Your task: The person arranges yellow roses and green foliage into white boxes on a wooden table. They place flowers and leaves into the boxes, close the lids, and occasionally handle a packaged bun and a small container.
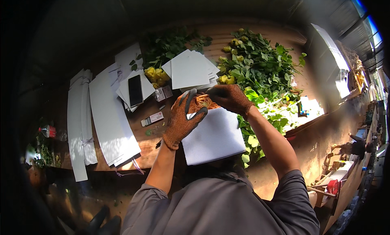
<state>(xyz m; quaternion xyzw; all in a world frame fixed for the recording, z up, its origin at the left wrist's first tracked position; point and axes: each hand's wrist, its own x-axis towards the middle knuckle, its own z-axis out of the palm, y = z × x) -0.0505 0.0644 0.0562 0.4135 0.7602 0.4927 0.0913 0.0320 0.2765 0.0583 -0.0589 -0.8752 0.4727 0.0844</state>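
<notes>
A white corrugated sheet lies right in front of me, its ridges running across. Behind its far edge is a tangled heap of orange rubber bands. My left hand, in a brown glove with dark fingertips, rests at the left side of the heap. Its thumb and fingers are spread apart, the thumb over the sheet's far edge. My right hand, gloved the same way, is closed at the heap's right side, fingertips pinched on the orange bands. Exactly how many strands it holds is hidden.
Yellow roses with leafy stems cover the right side; more yellow roses lie behind left. A stack of white cards stands between. Leftward are long white sheets, a black phone, a small box and a bottle.
</notes>
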